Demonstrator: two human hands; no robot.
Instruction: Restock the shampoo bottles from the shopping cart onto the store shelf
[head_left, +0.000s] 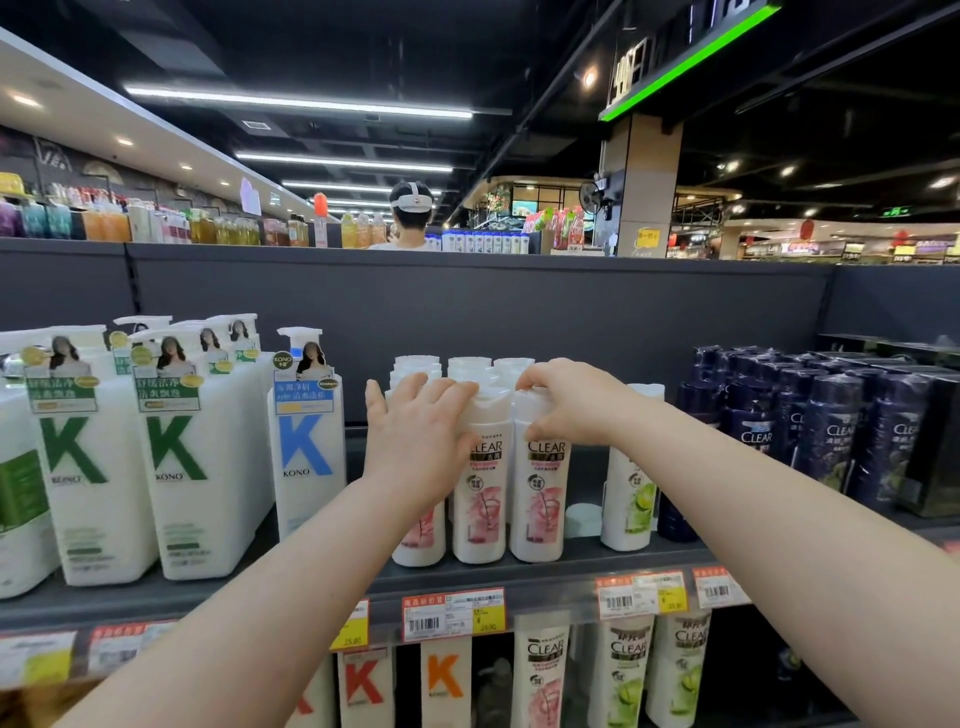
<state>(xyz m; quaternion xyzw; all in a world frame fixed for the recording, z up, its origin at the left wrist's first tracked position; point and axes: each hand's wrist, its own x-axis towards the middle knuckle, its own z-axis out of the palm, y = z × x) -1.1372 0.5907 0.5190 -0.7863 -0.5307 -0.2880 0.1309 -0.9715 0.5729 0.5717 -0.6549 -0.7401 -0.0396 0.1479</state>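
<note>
Bottles (478, 519) are stood on the shelf (582, 571); the 3 o'clock bottle (537, 499) is gripped by the right hand (571, 400), left hand (415, 436) laid flat; remainder cannot be told.

White bottles (537, 483) read CLEAR, as do the dark bottles (841, 436); pump bottles (306, 457) bear K and KONO; one shelf tag (353, 639) shows 25.80.

Centre: shampoo bottles (537, 493), smooth white plastic with glossy printed labels. At 9 o'clock: pump bottles (208, 467), smooth white plastic with a satin sheen. At 3 o'clock: dark bottles (831, 431) wrapped in shiny clear film. At 6 o'clock: shelf (519, 577), matt grey, probably painted metal; price tags (452, 616), paper behind a glossy clear strip.
</note>
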